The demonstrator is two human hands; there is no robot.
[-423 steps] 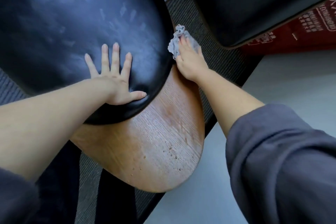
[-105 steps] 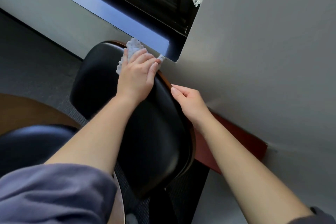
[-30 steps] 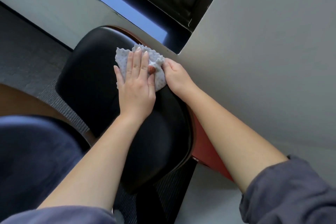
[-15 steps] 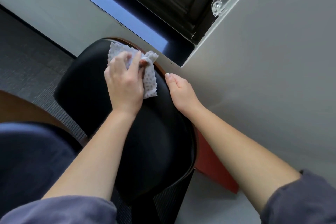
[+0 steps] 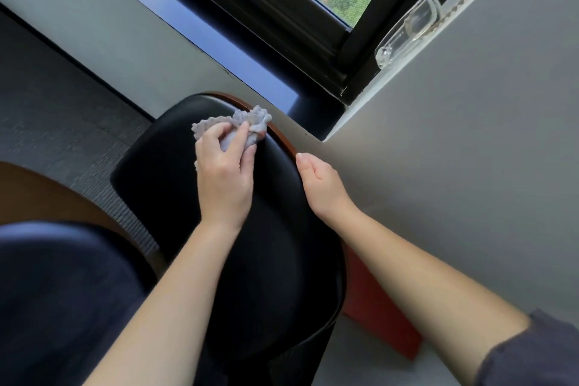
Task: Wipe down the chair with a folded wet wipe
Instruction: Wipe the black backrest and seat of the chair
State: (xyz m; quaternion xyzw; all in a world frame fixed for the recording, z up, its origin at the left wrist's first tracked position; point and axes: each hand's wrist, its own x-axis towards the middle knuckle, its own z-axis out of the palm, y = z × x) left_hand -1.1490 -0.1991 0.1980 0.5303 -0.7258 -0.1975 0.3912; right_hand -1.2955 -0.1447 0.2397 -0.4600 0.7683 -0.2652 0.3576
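Observation:
The chair's black padded backrest (image 5: 266, 260) fills the middle of the view, and its brown wooden rim (image 5: 283, 138) shows along the top right edge. A crumpled white wet wipe (image 5: 250, 121) lies near the top of the backrest. My left hand (image 5: 224, 175) pinches it against the cushion, fingers curled into the cloth. On the backrest's right edge sits my right hand (image 5: 322, 186), thumb on the front and fingers curled behind the rim. It holds no wipe.
A grey wall (image 5: 454, 166) stands close behind the chair on the right. A dark-framed window (image 5: 282, 9) and its sill are above. A red box (image 5: 376, 316) leans by the wall. The chair's wooden seat shell (image 5: 37, 197) and grey carpet (image 5: 62, 110) are at left.
A second ago both hands pressed the wipe spread flat on the backrest. My left hand has since bunched it up near the top rim, and my right hand has let go and shifted to the edge.

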